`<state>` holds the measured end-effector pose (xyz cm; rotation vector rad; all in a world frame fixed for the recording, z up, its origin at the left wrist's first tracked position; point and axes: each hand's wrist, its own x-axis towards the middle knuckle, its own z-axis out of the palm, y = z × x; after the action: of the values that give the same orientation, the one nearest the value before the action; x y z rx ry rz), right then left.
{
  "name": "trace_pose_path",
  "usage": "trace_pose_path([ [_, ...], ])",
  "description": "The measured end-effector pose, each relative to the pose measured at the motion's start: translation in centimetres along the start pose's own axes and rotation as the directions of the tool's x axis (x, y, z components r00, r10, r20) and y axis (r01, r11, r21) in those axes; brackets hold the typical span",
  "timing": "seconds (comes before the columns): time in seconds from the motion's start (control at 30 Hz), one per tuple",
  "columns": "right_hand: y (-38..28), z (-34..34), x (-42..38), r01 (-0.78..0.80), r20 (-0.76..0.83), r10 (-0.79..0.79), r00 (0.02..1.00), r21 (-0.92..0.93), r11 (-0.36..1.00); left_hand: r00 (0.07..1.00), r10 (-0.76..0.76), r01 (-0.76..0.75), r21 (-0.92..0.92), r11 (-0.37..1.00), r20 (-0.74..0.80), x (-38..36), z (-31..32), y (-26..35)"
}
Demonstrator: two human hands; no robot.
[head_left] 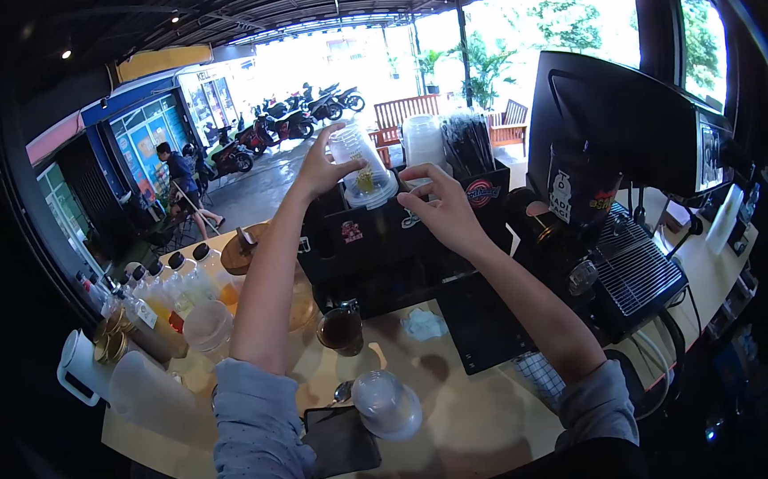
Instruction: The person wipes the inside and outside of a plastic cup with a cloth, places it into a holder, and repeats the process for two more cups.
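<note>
Both my arms reach forward to a black organizer box [375,240] at the back of the counter. My left hand [324,165] is wrapped round a stack of clear plastic cups [362,156] with a yellow-green print, tilted over the box. Just right of the stack, my right hand [439,202] is raised with thumb and fingers apart, holding nothing. Behind it stand stacked clear lids [422,139] and black straws [466,145]. Nearer to me are a glass of dark drink [340,332] and a clear plastic cup [385,404] on the counter.
Bottles [186,280], a white pitcher [81,363] and a clear jug [150,389] line the left. A dark tablet [343,441] and crumpled white cloth [424,324] lie in front. On the right stand a black monitor [616,125] and espresso machine [635,262]. Outside, a person [183,187] walks.
</note>
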<state>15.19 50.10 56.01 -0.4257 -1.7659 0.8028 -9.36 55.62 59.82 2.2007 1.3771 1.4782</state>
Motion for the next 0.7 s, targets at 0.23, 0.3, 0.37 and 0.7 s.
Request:
trace_pose_path([
  [0.23, 1.1, 0.2, -0.4, 0.004, 0.032, -0.004, 0.999, -0.017, 1.0, 0.989, -0.028, 0.024, 0.031, 0.999, 0.142, -0.9, 1.0, -1.1],
  [0.3, 1.0, 0.1, -0.6, 0.008, 0.038, -0.007, 0.999, -0.007, 1.0, 0.982, -0.05, 0.024, 0.142, 0.99, 0.185, -1.2, 1.1, -1.3],
  [0.37, 1.0, -0.1, -0.8, 0.008, 0.045, -0.008, 0.999, 0.003, 1.0, 0.974, -0.11, 0.077, 0.169, 0.983, 0.2, -1.8, 1.2, 0.2],
  [0.7, 1.1, -1.0, -1.6, -0.042, 0.053, 0.043, 0.998, -0.028, 0.999, 0.902, -0.266, 0.126, 0.382, 0.915, 0.34, -1.4, 2.3, 1.2],
])
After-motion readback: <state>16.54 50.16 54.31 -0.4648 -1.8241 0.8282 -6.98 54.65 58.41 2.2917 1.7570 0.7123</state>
